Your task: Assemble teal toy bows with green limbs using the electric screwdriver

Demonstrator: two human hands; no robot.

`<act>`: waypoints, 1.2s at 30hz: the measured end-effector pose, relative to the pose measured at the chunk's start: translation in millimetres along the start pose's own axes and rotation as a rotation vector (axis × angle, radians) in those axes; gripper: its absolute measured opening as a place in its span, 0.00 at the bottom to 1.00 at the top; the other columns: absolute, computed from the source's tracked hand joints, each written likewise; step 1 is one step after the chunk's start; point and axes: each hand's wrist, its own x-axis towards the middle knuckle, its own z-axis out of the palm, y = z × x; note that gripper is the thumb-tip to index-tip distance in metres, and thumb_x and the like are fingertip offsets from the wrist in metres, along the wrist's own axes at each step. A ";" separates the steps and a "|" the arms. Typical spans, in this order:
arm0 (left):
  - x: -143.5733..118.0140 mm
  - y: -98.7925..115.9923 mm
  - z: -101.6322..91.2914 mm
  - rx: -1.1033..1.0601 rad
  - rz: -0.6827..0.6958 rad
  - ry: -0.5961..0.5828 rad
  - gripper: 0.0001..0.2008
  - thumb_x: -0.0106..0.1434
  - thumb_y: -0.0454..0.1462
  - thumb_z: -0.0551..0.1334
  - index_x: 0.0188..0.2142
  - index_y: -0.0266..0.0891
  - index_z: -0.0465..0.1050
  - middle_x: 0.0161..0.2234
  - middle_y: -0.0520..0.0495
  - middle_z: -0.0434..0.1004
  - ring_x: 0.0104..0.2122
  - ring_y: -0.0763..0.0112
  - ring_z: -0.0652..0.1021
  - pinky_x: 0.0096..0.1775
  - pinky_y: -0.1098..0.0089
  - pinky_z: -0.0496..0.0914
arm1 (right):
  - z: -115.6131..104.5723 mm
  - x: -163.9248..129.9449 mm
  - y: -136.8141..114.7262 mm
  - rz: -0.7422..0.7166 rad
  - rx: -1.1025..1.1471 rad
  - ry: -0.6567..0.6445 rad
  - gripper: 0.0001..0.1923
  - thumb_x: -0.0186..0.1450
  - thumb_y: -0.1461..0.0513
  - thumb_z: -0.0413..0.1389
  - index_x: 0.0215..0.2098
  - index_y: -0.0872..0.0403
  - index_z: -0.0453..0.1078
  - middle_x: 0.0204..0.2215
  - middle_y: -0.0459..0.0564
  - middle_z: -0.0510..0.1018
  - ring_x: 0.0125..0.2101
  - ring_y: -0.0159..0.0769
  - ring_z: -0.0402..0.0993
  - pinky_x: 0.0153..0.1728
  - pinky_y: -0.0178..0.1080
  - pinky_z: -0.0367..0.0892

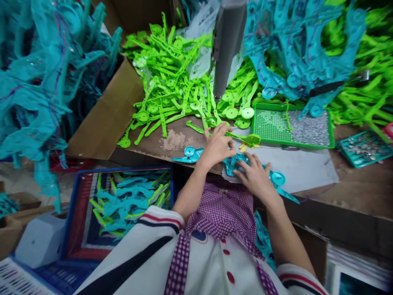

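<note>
A translucent blue plastic frame point(231, 165) with long arms lies across the table edge in front of me, one round-ended arm reaching out on each side. My left hand point(217, 146) is bent over its middle, fingers curled and the thumb side against the part. From the other side, my right hand point(255, 175) presses its fingertips and thumb on the same middle section. A bright green plastic lever point(252, 140) with a disc end lies just beyond, passing behind my left fingers. Under its disc is a small yellow piece point(244, 147). My hands hide some of the frame's centre.
A grey pointed tool point(225, 49) hangs above the table before a heap of green levers point(172, 73). At right are a green tray point(273, 141) of small metal pieces and a teal tray point(365, 153). Blue frames pile up left; a blue-rimmed crate point(70, 205) stands below.
</note>
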 end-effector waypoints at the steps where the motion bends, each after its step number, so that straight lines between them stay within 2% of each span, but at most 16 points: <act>1: 6.3 1.5 1.2 -0.019 0.012 -0.027 0.07 0.56 0.33 0.68 0.24 0.41 0.73 0.54 0.46 0.74 0.64 0.50 0.65 0.63 0.41 0.52 | 0.3 0.2 0.0 0.009 -0.001 0.003 0.19 0.72 0.49 0.47 0.51 0.49 0.71 0.69 0.59 0.56 0.69 0.65 0.49 0.54 0.82 0.52; 4: 6.2 -2.0 2.7 -0.060 0.019 -0.043 0.06 0.57 0.34 0.67 0.25 0.41 0.73 0.53 0.47 0.74 0.63 0.52 0.67 0.64 0.41 0.51 | 2.5 1.2 -0.2 0.037 -0.001 0.012 0.18 0.72 0.50 0.48 0.51 0.50 0.72 0.70 0.60 0.55 0.69 0.66 0.50 0.54 0.82 0.52; 10: -47.5 -30.7 -6.8 -0.031 0.004 -0.002 0.05 0.57 0.34 0.68 0.27 0.42 0.73 0.50 0.48 0.77 0.60 0.55 0.72 0.65 0.44 0.47 | 8.2 1.9 3.6 0.025 0.055 0.057 0.18 0.73 0.50 0.47 0.51 0.47 0.73 0.70 0.57 0.56 0.69 0.66 0.50 0.53 0.84 0.49; 14: -67.4 -34.8 -0.9 -0.034 -0.094 0.061 0.03 0.58 0.34 0.68 0.29 0.43 0.76 0.47 0.48 0.79 0.53 0.59 0.77 0.64 0.47 0.51 | 10.0 -0.2 8.8 -0.008 0.092 0.086 0.19 0.73 0.48 0.46 0.51 0.47 0.72 0.70 0.57 0.55 0.69 0.66 0.48 0.54 0.84 0.48; 17: -63.2 -30.7 7.3 -0.041 -0.142 0.192 0.03 0.58 0.33 0.68 0.29 0.43 0.76 0.45 0.49 0.79 0.51 0.60 0.78 0.62 0.49 0.55 | 10.2 -2.3 12.2 -0.051 0.110 0.086 0.20 0.73 0.49 0.45 0.53 0.47 0.72 0.71 0.56 0.54 0.71 0.64 0.45 0.55 0.83 0.47; 19: -56.8 -26.6 9.4 -0.054 -0.126 0.242 0.04 0.57 0.33 0.68 0.29 0.42 0.76 0.45 0.48 0.79 0.50 0.60 0.78 0.60 0.51 0.58 | 10.4 -3.7 14.4 -0.072 0.110 0.078 0.21 0.74 0.49 0.44 0.55 0.45 0.71 0.71 0.55 0.55 0.71 0.63 0.44 0.56 0.84 0.46; 24: -47.6 -23.5 6.3 -0.145 -0.041 0.136 0.05 0.55 0.31 0.69 0.29 0.42 0.75 0.46 0.49 0.79 0.51 0.61 0.78 0.59 0.52 0.63 | 12.3 -5.5 21.1 -0.139 0.085 0.072 0.22 0.73 0.48 0.44 0.58 0.46 0.68 0.71 0.56 0.56 0.70 0.59 0.48 0.58 0.80 0.48; 30: -45.9 -45.0 6.2 -0.318 -0.159 0.083 0.06 0.55 0.28 0.68 0.27 0.40 0.75 0.43 0.47 0.78 0.46 0.67 0.80 0.51 0.61 0.74 | 13.6 -4.9 24.0 -0.133 0.053 0.115 0.23 0.74 0.49 0.45 0.61 0.47 0.66 0.70 0.56 0.58 0.69 0.56 0.52 0.59 0.74 0.52; 36: -43.3 -49.3 6.7 -0.395 -0.170 0.039 0.05 0.55 0.29 0.67 0.27 0.40 0.76 0.44 0.46 0.78 0.47 0.65 0.80 0.52 0.59 0.75 | 15.7 -8.4 21.1 -0.175 -0.036 0.181 0.19 0.74 0.54 0.45 0.58 0.48 0.69 0.68 0.58 0.62 0.68 0.56 0.54 0.59 0.71 0.54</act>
